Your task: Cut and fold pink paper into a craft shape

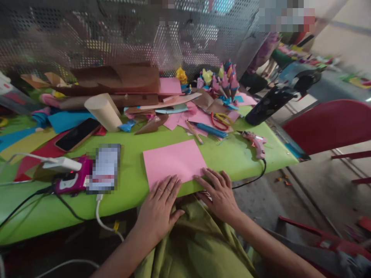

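A pink sheet of paper (175, 160) lies flat near the front edge of the green table (130, 170). Resting on its near left corner is my left hand (162, 200), fingers stretched out flat. My right hand (218, 191) lies at the near right corner, its fingers spread and the fingertips touching the paper's edge. Neither hand grips anything. Just beyond the sheet are a pencil (194, 132), a blue cutter-like tool (211, 130) and scissors with red and yellow handles (222, 121). A pink hot glue gun (255, 143) lies to the right.
At left are a magenta power strip (72, 181), a phone on a cable (103, 168) and a dark phone (78, 135). Behind stand a cardboard tube (103, 112), brown paper (116, 79) and small paper cones (226, 83). A black bottle (268, 102) and red chair (333, 125) are right.
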Demonstrator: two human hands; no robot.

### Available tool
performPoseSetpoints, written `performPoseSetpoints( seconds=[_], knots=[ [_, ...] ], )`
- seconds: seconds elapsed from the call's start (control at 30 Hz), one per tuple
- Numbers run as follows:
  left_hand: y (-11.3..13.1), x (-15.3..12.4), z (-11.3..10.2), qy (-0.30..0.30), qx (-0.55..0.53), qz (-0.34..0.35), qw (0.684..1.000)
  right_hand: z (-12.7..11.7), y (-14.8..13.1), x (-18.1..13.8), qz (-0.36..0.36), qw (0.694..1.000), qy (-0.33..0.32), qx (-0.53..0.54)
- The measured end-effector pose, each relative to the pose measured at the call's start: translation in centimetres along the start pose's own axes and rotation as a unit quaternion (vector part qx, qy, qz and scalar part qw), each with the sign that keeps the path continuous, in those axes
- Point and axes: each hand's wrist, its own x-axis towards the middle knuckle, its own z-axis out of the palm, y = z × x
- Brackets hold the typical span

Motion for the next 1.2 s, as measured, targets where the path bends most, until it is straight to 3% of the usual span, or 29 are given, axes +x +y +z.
performPoseSetpoints(
  seconds=[0.13, 0.37, 0.47, 0.57, 0.7, 0.87, 1.07, 1.2],
  knots=[
    [-1.4, -0.1, 1.2, 0.018, 0.014, 0.003, 1.0, -0.8, 1.5, 0.5, -0.014, 0.999, 0.013, 0.033],
    [-4.0, -0.4, 0.4, 0.053, 0.043, 0.003, 0.998, -2.1, 8.0, 5.4, 0.058, 0.987, 0.146, 0.029],
    [-3.3, 0.8, 0.7, 0.041, 0.047, -0.002, 0.998, -2.6, 10.0, 9.3, 0.1, 0.988, 0.115, -0.023],
    [-2.7, 1.5, 1.4, 0.027, 0.041, 0.004, 0.999, -2.7, 11.1, 12.7, 0.125, 0.99, 0.036, -0.055],
    [-2.5, 1.7, 1.8, 0.014, 0.04, 0.005, 0.999, -2.2, 11.6, 14.6, 0.138, 0.988, -0.028, -0.056],
    [-2.6, 2.6, 0.6, -0.008, 0.015, -0.007, 1.0, -2.5, 12.1, 14.0, 0.169, 0.985, -0.02, -0.001],
    [-3.2, 5.1, -0.1, -0.03, -0.017, -0.051, 0.998, -4.6, 13.3, 9.9, 0.142, 0.973, 0.098, 0.151],
    [-3.6, 7.0, 0.2, -0.066, -0.03, -0.074, 0.995, -5.7, 13.0, 6.2, 0.161, 0.941, 0.054, 0.292]
  ],
)
